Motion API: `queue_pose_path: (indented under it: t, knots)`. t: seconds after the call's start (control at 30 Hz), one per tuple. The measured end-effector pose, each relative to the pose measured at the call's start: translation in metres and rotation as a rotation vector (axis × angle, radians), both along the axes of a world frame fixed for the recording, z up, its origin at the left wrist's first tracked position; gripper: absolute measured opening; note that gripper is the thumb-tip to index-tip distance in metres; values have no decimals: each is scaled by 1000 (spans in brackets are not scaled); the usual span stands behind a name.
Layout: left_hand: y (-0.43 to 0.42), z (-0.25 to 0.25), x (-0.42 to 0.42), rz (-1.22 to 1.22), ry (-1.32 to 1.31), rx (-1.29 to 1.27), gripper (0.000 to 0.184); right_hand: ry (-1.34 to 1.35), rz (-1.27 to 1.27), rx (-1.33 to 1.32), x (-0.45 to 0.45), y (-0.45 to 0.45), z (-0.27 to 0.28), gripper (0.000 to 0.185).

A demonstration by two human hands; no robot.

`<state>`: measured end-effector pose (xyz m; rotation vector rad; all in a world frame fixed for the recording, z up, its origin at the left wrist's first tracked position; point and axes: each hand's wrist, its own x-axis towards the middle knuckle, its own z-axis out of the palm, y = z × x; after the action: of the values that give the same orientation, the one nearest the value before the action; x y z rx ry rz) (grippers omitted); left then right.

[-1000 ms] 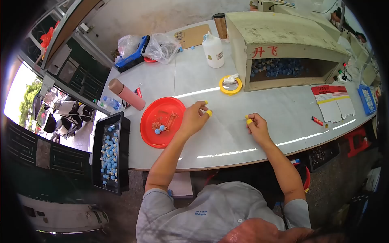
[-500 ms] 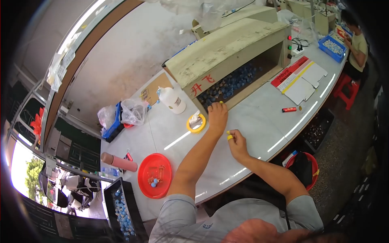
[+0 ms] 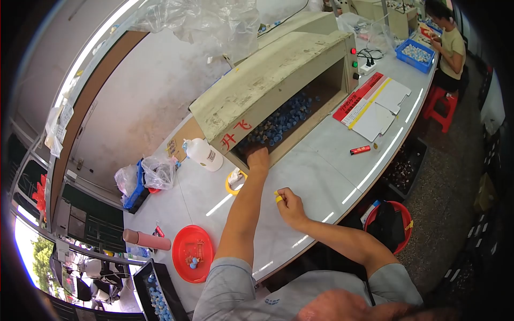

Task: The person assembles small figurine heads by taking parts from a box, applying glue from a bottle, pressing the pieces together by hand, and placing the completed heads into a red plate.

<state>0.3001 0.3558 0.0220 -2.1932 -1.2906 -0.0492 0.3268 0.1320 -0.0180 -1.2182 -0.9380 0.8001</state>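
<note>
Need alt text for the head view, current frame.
A person's left hand reaches into a beige open-fronted box holding many small blue pieces; the right hand, with yellow fingertip covers, is over the gray table. A round red tray sits toward the lower left.

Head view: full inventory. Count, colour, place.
table: 1, pale grey, centre
box: 1, cream, on table
small pieces: uncountable, mostly blue, in box
bottle: 1, white, beside box
ring: 1, yellow, near bottle
flask: 1, pink, table's left end
plate: 1, red, beside flask
tray: 1, black, bottom left
basket: 1, blue, table's far left
bags: at least 2, clear, by basket
card: 1, red and white, right of box
stick: 1, red, below card
bin: 1, blue, table's far right
stool: 1, red, right floor
bucket: 1, red, floor by table
person: 1, pale top, upper right
left hand: 1, in box opening
right hand: 1, over table
</note>
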Motion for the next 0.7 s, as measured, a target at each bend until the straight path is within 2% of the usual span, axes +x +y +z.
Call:
queue_pose_path:
  t: [0.1, 0.2, 0.3, 0.33, 0.4, 0.5, 0.63, 0.7]
  knots:
    - [-15, 24, 2, -72, -274, -345, 22, -1, -28, 16, -2, -2, -1, 15]
    - [-85, 51, -19, -338, -660, -262, 28, 28, -35, 17, 2, -1, 1, 17]
    - [-130, 21, -73, -249, -1443, -1029, 39, 120, -15, 40, 1, -1, 2, 19]
    - [-149, 20, -95, -200, -1571, -1176, 42, 88, 31, 74, -1, -3, 1, 20]
    - [-176, 3, -132, -139, -1741, -1280, 39, 26, 139, 153, -4, -7, 1, 24]
    - [-205, -10, -167, -132, -1898, -1355, 35, -255, 254, 255, -9, -6, 3, 29]
    - [-218, -17, -175, -105, -1981, -1422, 33, -345, 439, 221, -11, -9, 10, 28]
    - [-217, -23, -173, -139, -2023, -1466, 32, -275, 436, 219, -13, -7, 7, 28]
